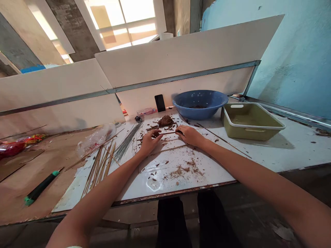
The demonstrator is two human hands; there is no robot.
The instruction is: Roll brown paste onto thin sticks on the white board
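Observation:
My left hand (151, 142) and my right hand (187, 135) rest on a white board (165, 175), with fingertips on either end of a thin brown stick (168, 133). A lump of dark brown paste (166, 120) sits just beyond the stick. Crumbs of the paste lie scattered around both hands. To my left lie a pile of bamboo sticks (100, 168) and a bundle of thin grey sticks (128, 141). A long thin stick (222, 139) lies beyond my right wrist.
A blue bowl (196, 112) holding dark paste and an olive tray with white rim (249, 120) stand at the back right. Behind them, a black phone (160, 102) leans on a white partition (181, 58). A plastic bag (97, 139) and green-handled tool (41, 187) lie left.

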